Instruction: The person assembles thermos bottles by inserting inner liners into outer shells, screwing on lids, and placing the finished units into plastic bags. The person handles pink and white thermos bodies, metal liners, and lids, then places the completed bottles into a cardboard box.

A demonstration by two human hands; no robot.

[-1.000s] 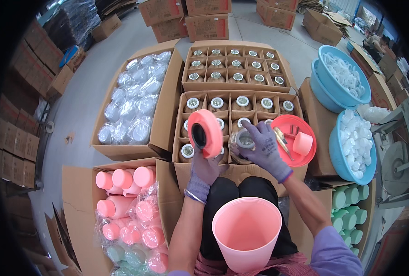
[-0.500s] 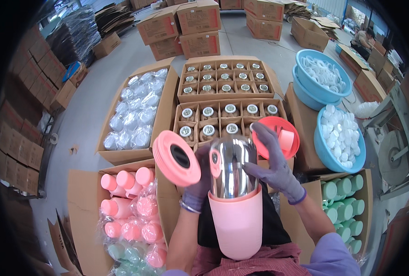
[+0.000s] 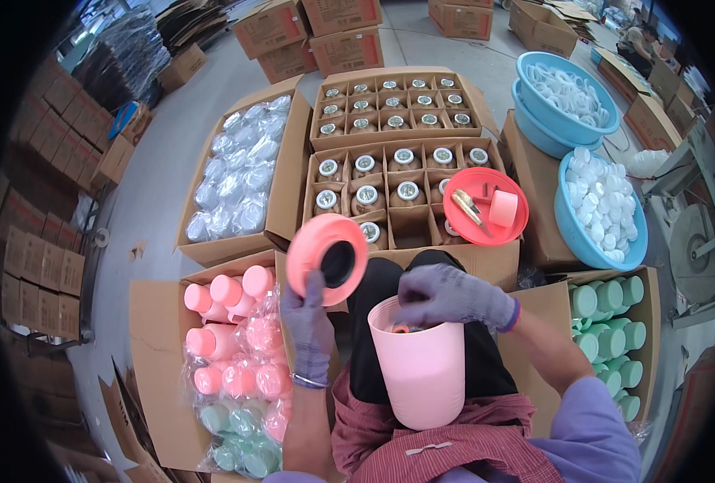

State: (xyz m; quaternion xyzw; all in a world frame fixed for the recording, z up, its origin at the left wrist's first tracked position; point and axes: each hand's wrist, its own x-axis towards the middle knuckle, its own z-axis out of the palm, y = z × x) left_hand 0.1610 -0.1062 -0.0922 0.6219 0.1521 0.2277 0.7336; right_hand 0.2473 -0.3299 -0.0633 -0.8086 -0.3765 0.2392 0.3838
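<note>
The right hand (image 3: 451, 296) is bending over the mouth of a pink vessel (image 3: 419, 378), its fingers curling in at the rim; whether they are gripping anything inside, I cannot tell. The vessel is standing on the person's lap (image 3: 373, 463), slightly tilted. The left hand (image 3: 307, 322) is holding a pink ring lid (image 3: 299, 251) by its lower edge, dark opening showing, to the left of the vessel and apart from it.

Beyond the knees, a partitioned carton (image 3: 486, 267) is holding silver-topped bottles (image 3: 406, 191). On its near right corner a red dish (image 3: 478, 179) is resting, carrying a pink cylindrical piece (image 3: 503, 208) and small tools (image 3: 467, 207). Left of the lap, pink vessels (image 3: 222, 342) are filling the upper part of an open carton (image 3: 156, 362); at the right, green vessels (image 3: 611, 342) are lying stacked. Beyond the red dish, a blue basin (image 3: 601, 253) is holding white caps (image 3: 603, 205).
</note>
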